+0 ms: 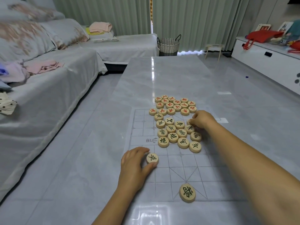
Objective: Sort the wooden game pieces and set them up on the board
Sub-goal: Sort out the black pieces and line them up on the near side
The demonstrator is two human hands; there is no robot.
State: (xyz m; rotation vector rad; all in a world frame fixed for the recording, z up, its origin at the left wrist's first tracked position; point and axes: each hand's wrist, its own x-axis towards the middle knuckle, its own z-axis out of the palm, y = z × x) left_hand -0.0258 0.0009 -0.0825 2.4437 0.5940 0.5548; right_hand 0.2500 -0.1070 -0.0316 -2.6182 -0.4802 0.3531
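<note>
Fingers (150, 166) of my left hand (134, 166) pinch one dark piece (152, 158); right hand (202, 119) pinches another (188, 122)
One piece (187, 192) placed below my fingers; piles (177, 132) above them still wait on the board (203, 161)

Pale round wooden game pieces (174, 124): light unfinished-looking wood, smooth faces, matt; characters inked red on the far group, dark green-black on the near group. Thin translucent board sheet (164, 174): looks like plastic film, faint grey printed grid, lies flat, slight sheen. Grey marble-patterned table top (170, 75): hard, very glossy, mirror-like window glare. Grey floor tiles (103, 88): polished, reflective. Pale grey sofa cover (53, 88): cloth, matt, creased. Woven basket (168, 43): wicker-like weave, rough texture. Green curtains (113, 13): matt pleated fabric.
</note>
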